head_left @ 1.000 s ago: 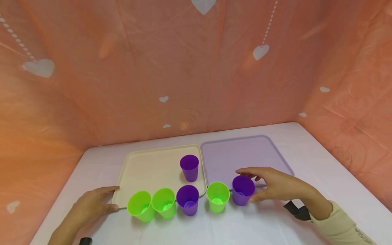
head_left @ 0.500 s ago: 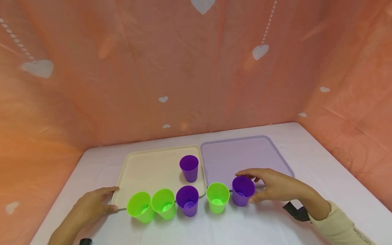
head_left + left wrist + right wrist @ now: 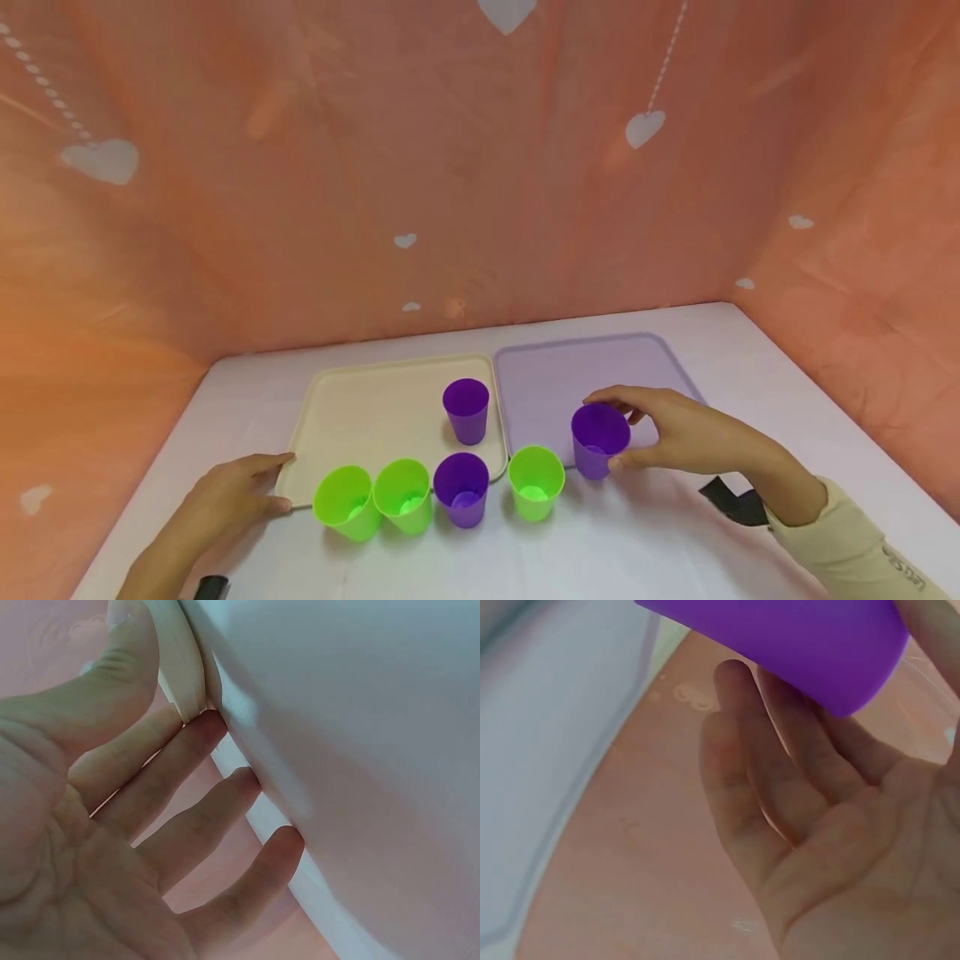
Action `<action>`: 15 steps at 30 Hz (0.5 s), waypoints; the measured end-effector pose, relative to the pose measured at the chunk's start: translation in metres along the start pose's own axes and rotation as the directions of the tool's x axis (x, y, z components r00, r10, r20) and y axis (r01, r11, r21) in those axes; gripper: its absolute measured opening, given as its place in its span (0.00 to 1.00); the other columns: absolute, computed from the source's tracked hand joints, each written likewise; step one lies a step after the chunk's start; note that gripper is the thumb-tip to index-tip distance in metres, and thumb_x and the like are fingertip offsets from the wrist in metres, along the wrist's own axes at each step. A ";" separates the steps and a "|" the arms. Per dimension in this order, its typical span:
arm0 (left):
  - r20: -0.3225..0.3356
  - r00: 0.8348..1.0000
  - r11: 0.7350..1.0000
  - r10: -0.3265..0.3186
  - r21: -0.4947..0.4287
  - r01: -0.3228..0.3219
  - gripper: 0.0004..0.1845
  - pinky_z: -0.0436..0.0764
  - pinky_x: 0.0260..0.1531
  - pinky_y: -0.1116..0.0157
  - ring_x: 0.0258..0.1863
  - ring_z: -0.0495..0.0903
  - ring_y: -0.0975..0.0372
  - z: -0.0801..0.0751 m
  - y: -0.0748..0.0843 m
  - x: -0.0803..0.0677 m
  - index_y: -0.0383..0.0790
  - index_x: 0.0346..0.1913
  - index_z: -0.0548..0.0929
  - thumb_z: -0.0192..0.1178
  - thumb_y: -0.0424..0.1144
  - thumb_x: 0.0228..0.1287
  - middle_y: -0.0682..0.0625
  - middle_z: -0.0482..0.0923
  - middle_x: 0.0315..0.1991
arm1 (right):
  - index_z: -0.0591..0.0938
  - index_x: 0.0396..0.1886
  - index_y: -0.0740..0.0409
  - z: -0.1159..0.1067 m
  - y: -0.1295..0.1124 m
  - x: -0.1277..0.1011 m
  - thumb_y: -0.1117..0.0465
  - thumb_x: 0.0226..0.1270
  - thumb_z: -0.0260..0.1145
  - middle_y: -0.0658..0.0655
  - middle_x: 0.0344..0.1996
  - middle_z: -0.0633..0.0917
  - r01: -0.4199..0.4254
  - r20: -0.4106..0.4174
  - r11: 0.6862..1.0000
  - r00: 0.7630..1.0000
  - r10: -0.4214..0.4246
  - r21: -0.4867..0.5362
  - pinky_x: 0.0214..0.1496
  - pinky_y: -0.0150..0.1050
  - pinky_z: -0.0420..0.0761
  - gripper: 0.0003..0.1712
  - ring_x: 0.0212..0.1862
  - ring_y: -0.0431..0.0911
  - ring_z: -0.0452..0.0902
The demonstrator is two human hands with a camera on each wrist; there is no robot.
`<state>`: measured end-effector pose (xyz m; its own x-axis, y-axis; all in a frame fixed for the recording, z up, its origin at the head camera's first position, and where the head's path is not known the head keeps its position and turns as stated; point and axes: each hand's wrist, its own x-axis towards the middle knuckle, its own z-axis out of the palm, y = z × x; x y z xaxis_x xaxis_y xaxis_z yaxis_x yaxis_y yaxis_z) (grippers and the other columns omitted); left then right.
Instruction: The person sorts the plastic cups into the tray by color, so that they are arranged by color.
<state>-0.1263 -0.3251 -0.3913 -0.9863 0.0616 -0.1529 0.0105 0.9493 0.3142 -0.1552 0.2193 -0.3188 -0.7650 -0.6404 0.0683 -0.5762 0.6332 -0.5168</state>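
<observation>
My right hand point(image 3: 678, 432) grips a purple cup point(image 3: 592, 457) between thumb and fingers, over the near edge of the lilac tray point(image 3: 577, 375). In the right wrist view the same purple cup point(image 3: 802, 645) shows above the loosely bent fingers. At the near left corner of the cream tray point(image 3: 360, 408), my left hand point(image 3: 228, 500) rests with relaxed fingers, its fingertips at the tray's edge. Between the hands stand a green cup point(image 3: 352, 512), a second green cup point(image 3: 408, 504), another purple cup point(image 3: 465, 500) and a third green cup point(image 3: 534, 492).
One more purple cup point(image 3: 468, 421) stands upright on the right side of the cream tray. Both trays lie side by side on a white-covered table point(image 3: 420, 567). An orange curtain point(image 3: 450, 167) with white hearts closes off the back and sides.
The right hand has raised the purple cup from its spot at the right end of the row, slightly toward the lilac tray. The left hand and other cups stay put.
</observation>
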 end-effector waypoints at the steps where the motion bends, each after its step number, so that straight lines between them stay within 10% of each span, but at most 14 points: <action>1: -0.002 1.000 1.000 -0.003 -0.003 0.003 0.39 0.72 0.55 0.33 0.61 0.71 0.31 -0.001 0.000 0.000 0.38 0.61 0.80 0.77 0.53 0.46 0.29 0.76 0.61 | 0.74 0.65 0.44 -0.003 -0.002 0.002 0.37 0.58 0.72 0.38 0.52 0.83 -0.014 -0.002 1.000 1.000 0.014 -0.002 0.53 0.37 0.82 0.38 0.50 0.33 0.79; 15: 0.013 0.999 0.999 -0.030 -0.018 0.030 0.40 0.71 0.55 0.32 0.62 0.70 0.30 -0.001 0.002 -0.003 0.39 0.62 0.81 0.77 0.54 0.44 0.28 0.75 0.62 | 0.74 0.66 0.48 -0.037 -0.027 0.027 0.37 0.56 0.73 0.46 0.51 0.84 -0.047 -0.047 0.998 0.998 0.046 -0.029 0.50 0.40 0.83 0.41 0.51 0.41 0.81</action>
<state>-0.1235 -0.3236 -0.3889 -0.9839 0.0370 -0.1748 -0.0223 0.9452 0.3258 -0.1708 0.2010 -0.2717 -0.8032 -0.5896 0.0848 -0.5476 0.6749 -0.4946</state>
